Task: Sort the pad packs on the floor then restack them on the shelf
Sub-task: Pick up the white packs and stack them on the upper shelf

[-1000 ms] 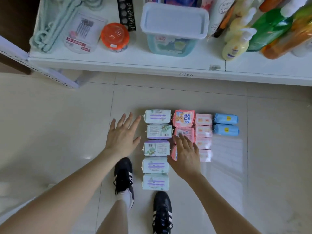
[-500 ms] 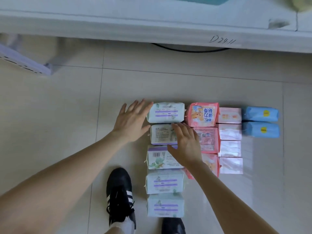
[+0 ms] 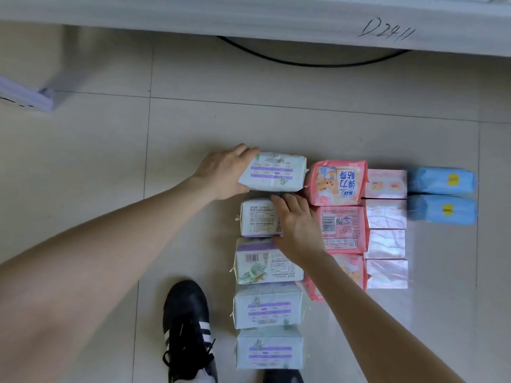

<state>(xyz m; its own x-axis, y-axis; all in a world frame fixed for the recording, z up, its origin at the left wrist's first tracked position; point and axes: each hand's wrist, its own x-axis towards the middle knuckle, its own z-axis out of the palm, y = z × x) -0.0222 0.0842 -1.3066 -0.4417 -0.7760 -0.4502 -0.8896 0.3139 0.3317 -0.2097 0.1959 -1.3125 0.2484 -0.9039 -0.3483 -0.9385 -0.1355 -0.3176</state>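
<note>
Pad packs lie sorted in columns on the tiled floor. The left column has several white-and-purple packs. My left hand [image 3: 224,172] grips the left end of the top white pack [image 3: 276,172], thumb below and fingers over its far edge. My right hand [image 3: 297,228] lies on the second white pack [image 3: 257,218], fingers curved over its right half. Right of them stand three coral pink packs [image 3: 337,182], then several pale pink packs [image 3: 385,214], then two blue packs [image 3: 442,181]. The third coral pack is partly hidden by my right forearm.
The white shelf edge [image 3: 249,12] marked D2411 runs across the top, with a black cable [image 3: 304,62] on the floor beneath it. A white rail end [image 3: 27,96] sits at the far left. My black shoes [image 3: 188,327] stand just left of and below the white column.
The camera has dropped closer to the floor. My left hand moved from beside the column onto the top white pack and closed on it. My right hand slid up onto the second white pack.
</note>
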